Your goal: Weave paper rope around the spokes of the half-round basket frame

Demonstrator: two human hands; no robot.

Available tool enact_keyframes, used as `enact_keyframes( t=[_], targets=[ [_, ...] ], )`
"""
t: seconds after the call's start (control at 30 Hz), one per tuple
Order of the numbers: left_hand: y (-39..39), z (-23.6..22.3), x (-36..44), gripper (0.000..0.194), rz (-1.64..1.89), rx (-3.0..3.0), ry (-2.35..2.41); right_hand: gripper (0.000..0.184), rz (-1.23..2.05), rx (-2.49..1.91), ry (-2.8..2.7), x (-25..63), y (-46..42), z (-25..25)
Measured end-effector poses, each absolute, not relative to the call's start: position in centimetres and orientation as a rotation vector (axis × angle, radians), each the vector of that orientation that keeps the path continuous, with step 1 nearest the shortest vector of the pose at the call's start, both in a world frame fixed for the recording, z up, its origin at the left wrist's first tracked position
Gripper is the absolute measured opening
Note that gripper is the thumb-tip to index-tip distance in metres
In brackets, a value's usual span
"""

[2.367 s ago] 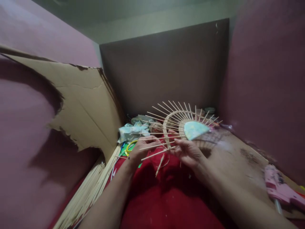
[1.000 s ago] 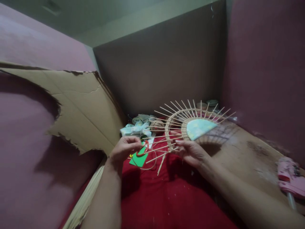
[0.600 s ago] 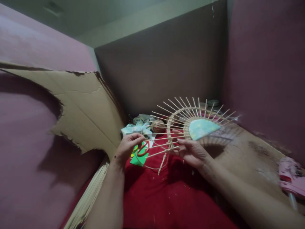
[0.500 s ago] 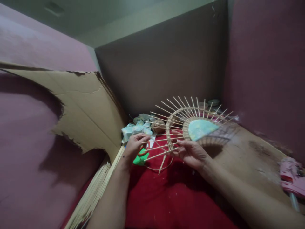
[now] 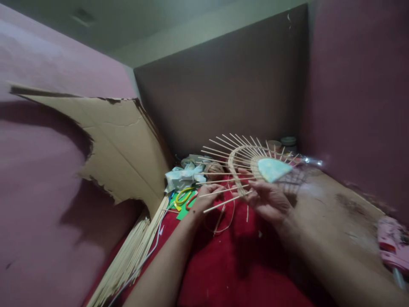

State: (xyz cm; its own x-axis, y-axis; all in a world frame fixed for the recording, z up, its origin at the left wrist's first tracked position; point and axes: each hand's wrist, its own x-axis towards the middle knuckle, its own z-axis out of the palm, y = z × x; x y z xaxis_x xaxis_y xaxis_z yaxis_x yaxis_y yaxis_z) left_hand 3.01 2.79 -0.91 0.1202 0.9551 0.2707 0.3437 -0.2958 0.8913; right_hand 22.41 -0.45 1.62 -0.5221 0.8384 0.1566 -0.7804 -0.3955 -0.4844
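A half-round woven fan (image 5: 234,164) with thin sticks radiating from it and a pale blue-green cloth centre hangs above a red cloth (image 5: 223,264). My right hand (image 5: 268,200) grips its lower edge, thumb in front near the cloth centre and fingers partly behind the weave. At the lower left of the fan, my left hand (image 5: 209,196) has its fingers closed around one of the protruding sticks, just outside the woven band. A loose strand (image 5: 231,219) loops down below the fan.
Yellow-handled scissors (image 5: 182,197), a ball of twine (image 5: 214,170) and crumpled blue-green cloth (image 5: 183,177) lie beyond my left hand. A bundle of sticks (image 5: 128,260) lies left, below torn cardboard (image 5: 118,149). A pink tool (image 5: 394,247) stands far right.
My left hand has moved right along the sticks, closer to the woven band. The fan has tilted flatter and shifted slightly, with my right hand still holding it. More of the scissors shows.
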Motion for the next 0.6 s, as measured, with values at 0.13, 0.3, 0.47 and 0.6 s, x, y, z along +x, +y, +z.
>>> enact_keyframes(
  t=[0.13, 0.3, 0.47, 0.6],
  targets=[
    [6.3, 0.6, 1.6, 0.028, 1.241, 1.803, 1.390, 0.046, 1.867, -0.186, -0.613, 24.3, -0.6, 3.6],
    [12.4, 2.8, 2.0, 0.016, 1.199, 1.942, 1.624, 0.044, 1.803, -0.245, -0.745, 25.6, -0.3, 4.1],
    [18.0, 3.6, 4.4, 0.022, 0.958, 2.009, 1.765, 0.050, 1.860, -0.261, -0.692, 25.4, 0.7, 2.5],
    [20.8, 3.8, 6.4, 0.031, 0.834, 2.026, 1.757, 0.049, 1.865, -0.226, -0.617, 25.2, 1.6, 1.5]
  ],
)
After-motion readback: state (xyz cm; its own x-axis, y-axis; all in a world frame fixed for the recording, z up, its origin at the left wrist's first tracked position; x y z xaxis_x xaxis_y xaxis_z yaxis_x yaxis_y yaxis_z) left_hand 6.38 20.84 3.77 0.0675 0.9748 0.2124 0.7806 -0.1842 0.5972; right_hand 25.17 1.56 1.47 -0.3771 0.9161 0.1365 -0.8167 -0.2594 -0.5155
